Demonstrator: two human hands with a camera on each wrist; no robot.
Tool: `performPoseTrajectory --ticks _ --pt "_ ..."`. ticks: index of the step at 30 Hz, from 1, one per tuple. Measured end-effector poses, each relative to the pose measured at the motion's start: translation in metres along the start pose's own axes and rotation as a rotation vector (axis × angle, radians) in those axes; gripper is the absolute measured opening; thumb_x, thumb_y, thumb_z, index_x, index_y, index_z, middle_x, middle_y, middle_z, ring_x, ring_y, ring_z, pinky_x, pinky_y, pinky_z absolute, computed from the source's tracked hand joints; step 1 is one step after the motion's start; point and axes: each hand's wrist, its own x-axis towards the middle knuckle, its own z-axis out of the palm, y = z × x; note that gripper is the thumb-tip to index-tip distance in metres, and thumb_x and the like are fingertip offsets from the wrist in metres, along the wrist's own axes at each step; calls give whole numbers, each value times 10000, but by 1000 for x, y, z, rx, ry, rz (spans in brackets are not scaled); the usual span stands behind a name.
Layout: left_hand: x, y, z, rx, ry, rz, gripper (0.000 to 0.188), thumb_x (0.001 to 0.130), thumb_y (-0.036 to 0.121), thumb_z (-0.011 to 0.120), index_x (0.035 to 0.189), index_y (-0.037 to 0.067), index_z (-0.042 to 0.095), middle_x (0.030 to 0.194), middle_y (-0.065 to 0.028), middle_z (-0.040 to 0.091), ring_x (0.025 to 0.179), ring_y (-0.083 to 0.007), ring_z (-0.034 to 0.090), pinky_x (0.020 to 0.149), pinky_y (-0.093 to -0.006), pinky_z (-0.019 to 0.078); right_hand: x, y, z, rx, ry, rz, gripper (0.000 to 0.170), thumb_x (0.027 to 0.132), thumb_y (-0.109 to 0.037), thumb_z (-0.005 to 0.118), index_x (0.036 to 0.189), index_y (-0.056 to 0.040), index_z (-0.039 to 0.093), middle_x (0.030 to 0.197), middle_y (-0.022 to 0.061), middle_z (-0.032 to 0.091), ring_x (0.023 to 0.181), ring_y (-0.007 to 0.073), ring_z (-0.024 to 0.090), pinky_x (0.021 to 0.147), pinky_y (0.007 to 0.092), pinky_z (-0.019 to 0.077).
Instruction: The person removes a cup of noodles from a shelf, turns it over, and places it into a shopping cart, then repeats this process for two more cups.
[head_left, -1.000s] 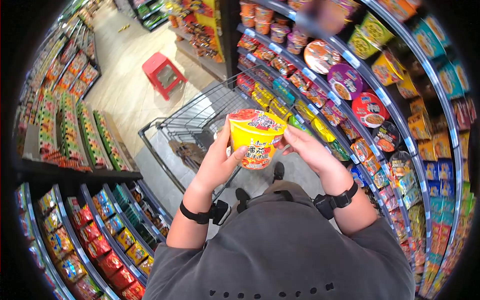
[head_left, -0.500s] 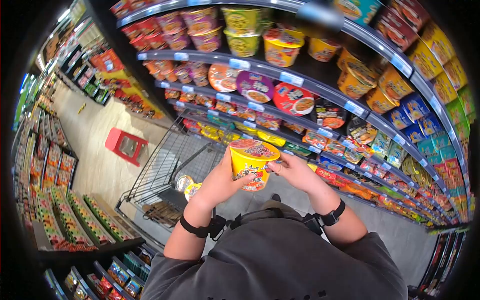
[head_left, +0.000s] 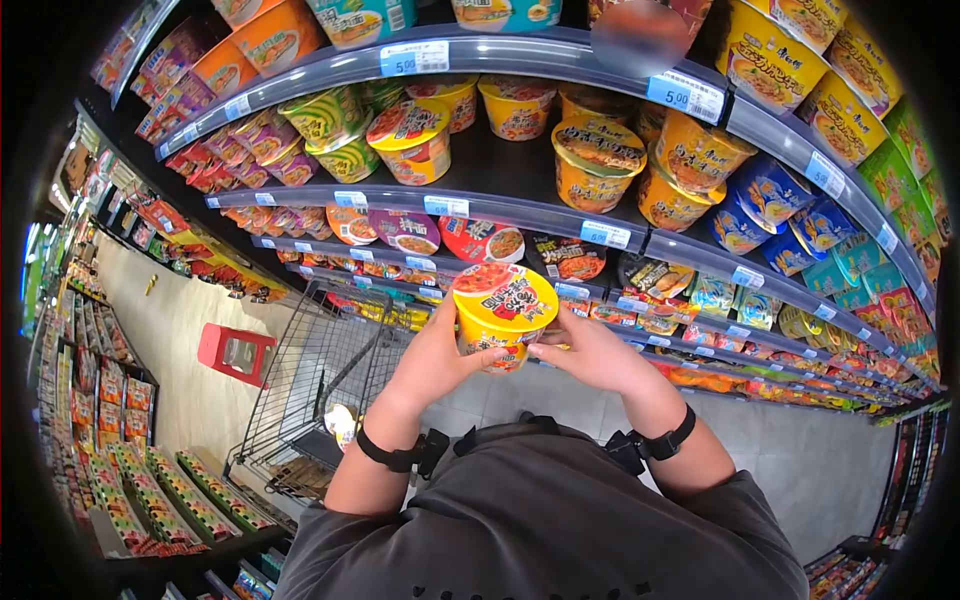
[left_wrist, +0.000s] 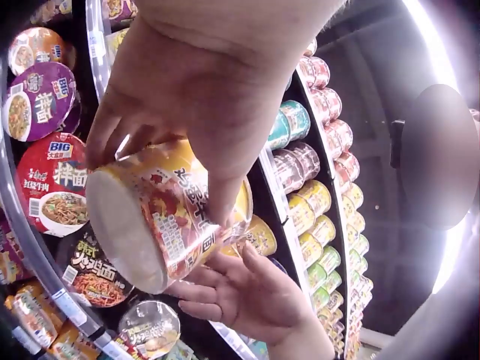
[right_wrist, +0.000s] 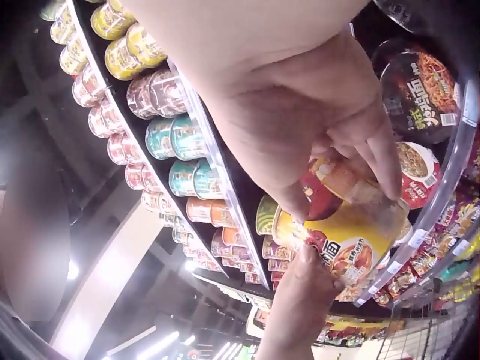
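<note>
A yellow instant noodle cup (head_left: pixel 507 300) with a red-and-yellow printed lid is held in front of the chest, its lid tipped toward the head camera. My left hand (head_left: pixel 428 362) grips its left side, thumb across the front and fingers behind. On the other side my right hand (head_left: pixel 592 352) holds the cup with the thumb near its lower front; those fingers are partly hidden in the head view. The cup's pale base (left_wrist: pixel 124 232) shows in the left wrist view. In the right wrist view, my left thumb (right_wrist: pixel 304 270) presses the printed wall.
Ahead, a shelf (head_left: pixel 520 205) carries rows of noodle cups and bowls with price tags. A wire shopping cart (head_left: pixel 305 390) stands at the left with a small white-and-yellow package (head_left: pixel 341 424) inside. Farther left, a red stool (head_left: pixel 236 353) sits on the aisle floor.
The head view has swung right, so the noodle shelf now lies straight ahead and the cart and stool sit farther left. Both hands keep holding the cup, whose lid now faces the camera more.
</note>
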Motion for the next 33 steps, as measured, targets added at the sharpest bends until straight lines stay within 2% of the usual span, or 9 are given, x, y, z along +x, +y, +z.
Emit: performPoseTrajectory --ticks 2,3,5,6,9,12,17,24,33 --pt "9 8 2 -12 66 23 977 757 270 914 1497 -33 352 1417 -241 565 1339 -353 553 1096 -422 450 -3 -7 -9 167 -17 -62 796 979 -263 702 1577 8 252 1467 262 520 1356 368 547 1073 469 497" --pt "11 12 1 -30 128 47 984 748 256 922 1497 -31 353 1414 -233 568 1340 -338 556 1101 -420 446 -1 -8 -12 173 -23 -65 796 979 -263 702 1577 8 252 1467 262 520 1356 368 547 1073 469 497" --pt "21 15 -4 -30 159 70 991 745 247 925 1501 -29 347 1406 -221 574 1334 -332 559 1102 -421 445 5 -8 -16 267 -13 -243 878 974 -158 691 1627 -25 119 1596 246 345 1458 386 418 1178 477 392" --pt "27 17 -7 -35 190 99 999 741 239 929 1505 -27 342 1397 -208 580 1329 -327 562 1103 -422 444 9 -6 -16 274 -18 -241 878 974 -158 691 1627 -25 119 1596 246 345 1458 386 418 1178 477 392" --pt "47 21 -12 -107 294 146 1023 725 227 943 1510 -17 334 1399 -194 572 1302 -310 578 1095 -420 453 25 -8 -21 449 2 -344 917 960 -45 662 1649 -60 57 1671 199 153 1560 333 203 1242 488 277" --pt "71 18 -19 -132 361 190 1026 719 212 948 1511 -12 335 1400 -192 564 1283 -286 588 1088 -416 460 45 -8 -25 393 76 -497 913 958 -34 648 1649 -56 51 1681 192 121 1565 321 190 1245 489 267" --pt "118 16 -32 -221 317 269 932 752 165 916 1492 -1 376 1405 -171 544 1301 -280 567 1113 -421 442 74 -19 -40 319 168 -505 932 946 -38 647 1650 -48 36 1693 189 94 1575 324 155 1251 483 236" --pt "178 3 -43 -380 235 327 922 762 116 896 1495 -30 356 1428 -206 518 1361 -298 524 1142 -417 417 114 -20 -58 160 323 -454 936 939 -79 673 1642 -10 59 1705 214 94 1581 309 140 1256 443 193" --pt "220 -19 -51 -170 140 323 854 818 61 848 1492 -14 329 1423 -179 553 1339 -268 539 1156 -407 391 144 -22 -62 249 355 -336 975 944 -71 670 1638 -8 -13 1702 231 79 1584 306 104 1255 460 197"
